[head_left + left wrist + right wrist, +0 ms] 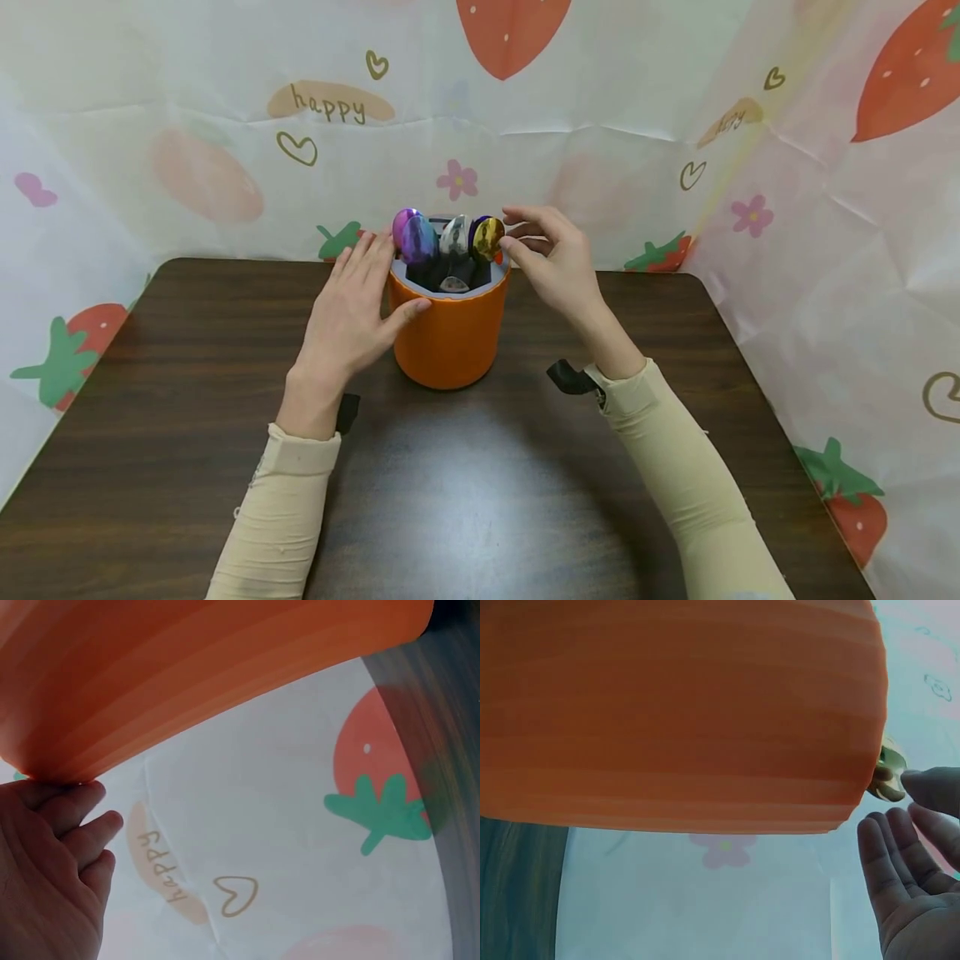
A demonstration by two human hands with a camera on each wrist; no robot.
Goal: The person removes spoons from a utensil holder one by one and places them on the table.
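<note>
A round orange container with a pale inner rim stands on the table. Shiny rounded pieces rise out of it: a purple-and-blue one, a silver one and a gold one. Dark parts fill the space below them. My left hand rests against the container's left side, fingers straight along the rim and thumb across the front. My right hand is at the right rim, thumb tip right by the gold piece. Its other fingers are bent and spread apart from the thumb.
The container stands near the back of a dark wooden table. Behind and beside the table hangs a pale cloth printed with strawberries, hearts and flowers. Black straps are around both wrists.
</note>
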